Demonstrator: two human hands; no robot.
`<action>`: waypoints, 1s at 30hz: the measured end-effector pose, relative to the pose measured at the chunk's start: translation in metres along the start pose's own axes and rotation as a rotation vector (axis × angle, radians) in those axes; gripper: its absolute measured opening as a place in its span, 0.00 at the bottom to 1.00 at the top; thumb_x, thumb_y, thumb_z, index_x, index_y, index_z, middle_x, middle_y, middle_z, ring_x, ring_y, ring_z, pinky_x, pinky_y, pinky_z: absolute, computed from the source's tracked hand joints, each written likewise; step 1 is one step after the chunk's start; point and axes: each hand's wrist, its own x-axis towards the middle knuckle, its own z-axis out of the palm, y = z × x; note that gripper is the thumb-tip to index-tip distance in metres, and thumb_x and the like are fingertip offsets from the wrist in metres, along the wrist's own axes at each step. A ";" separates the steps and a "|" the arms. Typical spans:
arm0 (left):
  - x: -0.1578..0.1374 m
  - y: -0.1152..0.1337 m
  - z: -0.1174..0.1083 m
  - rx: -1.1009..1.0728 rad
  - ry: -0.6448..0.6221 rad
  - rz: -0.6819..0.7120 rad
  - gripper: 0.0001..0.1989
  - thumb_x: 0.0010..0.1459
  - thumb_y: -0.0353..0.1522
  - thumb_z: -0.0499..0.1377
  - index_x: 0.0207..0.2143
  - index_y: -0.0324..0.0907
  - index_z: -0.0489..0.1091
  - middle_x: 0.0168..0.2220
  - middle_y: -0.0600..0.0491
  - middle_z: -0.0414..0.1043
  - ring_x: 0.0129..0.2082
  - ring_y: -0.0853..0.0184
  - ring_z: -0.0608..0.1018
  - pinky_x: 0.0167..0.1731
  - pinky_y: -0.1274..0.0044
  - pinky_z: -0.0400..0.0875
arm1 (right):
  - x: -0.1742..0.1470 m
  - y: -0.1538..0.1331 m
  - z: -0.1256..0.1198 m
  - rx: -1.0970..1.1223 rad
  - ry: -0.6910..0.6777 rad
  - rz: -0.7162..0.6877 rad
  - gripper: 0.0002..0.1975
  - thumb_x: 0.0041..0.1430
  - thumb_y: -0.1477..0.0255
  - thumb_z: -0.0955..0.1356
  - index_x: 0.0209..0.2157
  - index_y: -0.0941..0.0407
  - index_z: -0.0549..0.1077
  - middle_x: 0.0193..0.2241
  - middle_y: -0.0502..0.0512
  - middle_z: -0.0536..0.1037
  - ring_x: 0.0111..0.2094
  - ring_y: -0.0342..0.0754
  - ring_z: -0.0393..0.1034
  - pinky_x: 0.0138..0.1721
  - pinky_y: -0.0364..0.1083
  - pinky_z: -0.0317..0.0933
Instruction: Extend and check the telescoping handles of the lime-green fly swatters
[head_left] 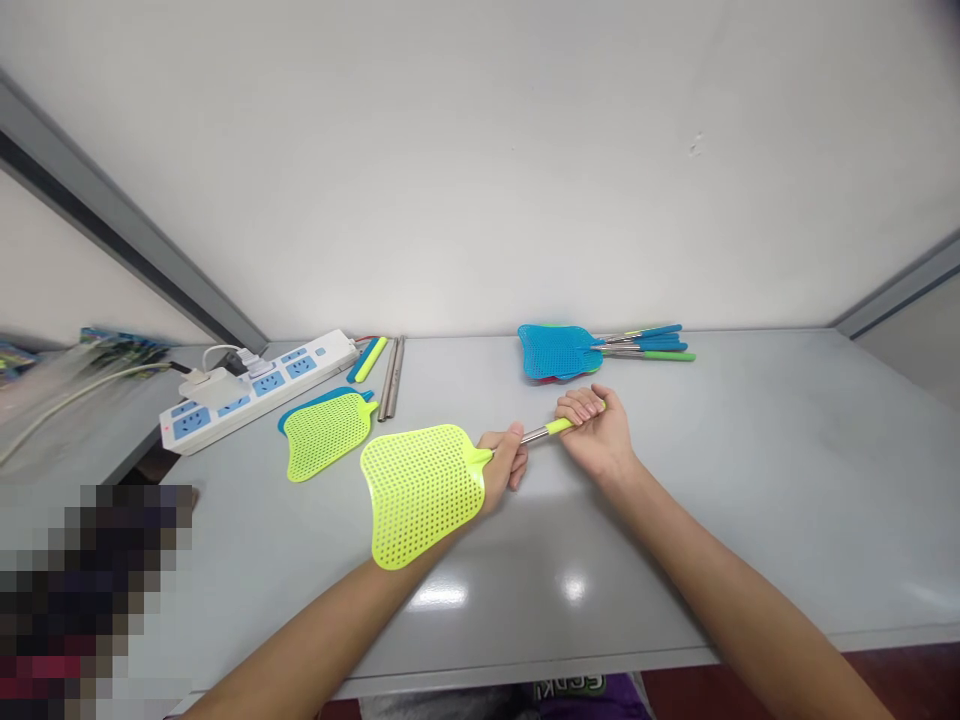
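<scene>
A yellow-green fly swatter [424, 495] is held between my two hands above the grey table, its perforated head to the left. My left hand [504, 468] is closed around the metal rod just beside the head, partly hidden behind it. At the other end, my right hand [596, 430] wraps round the yellow-green grip. Left of the swatter lie a loose yellow-green swatter head [328, 435] and, partly under it, a blue head [289, 418]. Behind these are a yellow-green grip [371, 360], a blue grip beside it, and metal rods [391, 380].
Several swatters with handles form a pile [559, 352] near the wall, a blue one on top. A white power strip [259, 393] with plugs and cables stands at the back left. Plastic bags [67, 400] lie on a neighbouring surface. The table's front edge [675, 655] is close.
</scene>
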 end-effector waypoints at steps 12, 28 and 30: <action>0.007 -0.001 -0.001 -0.199 0.050 -0.032 0.26 0.54 0.46 0.43 0.09 0.42 0.49 0.06 0.59 0.49 0.08 0.76 0.57 0.12 0.80 0.55 | -0.014 0.035 0.005 -0.791 -0.070 -0.038 0.13 0.47 0.64 0.66 0.17 0.57 0.65 0.17 0.47 0.64 0.20 0.40 0.58 0.24 0.42 0.56; 0.006 0.004 -0.002 -0.262 0.066 -0.017 0.22 0.53 0.44 0.46 0.13 0.40 0.55 0.08 0.60 0.53 0.10 0.75 0.60 0.15 0.81 0.56 | -0.010 0.030 -0.002 -0.674 -0.039 0.179 0.10 0.50 0.66 0.62 0.23 0.58 0.68 0.12 0.47 0.65 0.16 0.40 0.60 0.21 0.40 0.55; 0.005 0.004 -0.004 -0.308 0.047 -0.004 0.20 0.54 0.43 0.46 0.16 0.40 0.56 0.10 0.60 0.54 0.12 0.75 0.61 0.18 0.81 0.58 | -0.008 0.028 -0.002 -0.639 0.004 0.157 0.09 0.50 0.67 0.62 0.24 0.58 0.68 0.13 0.47 0.66 0.16 0.39 0.60 0.21 0.39 0.55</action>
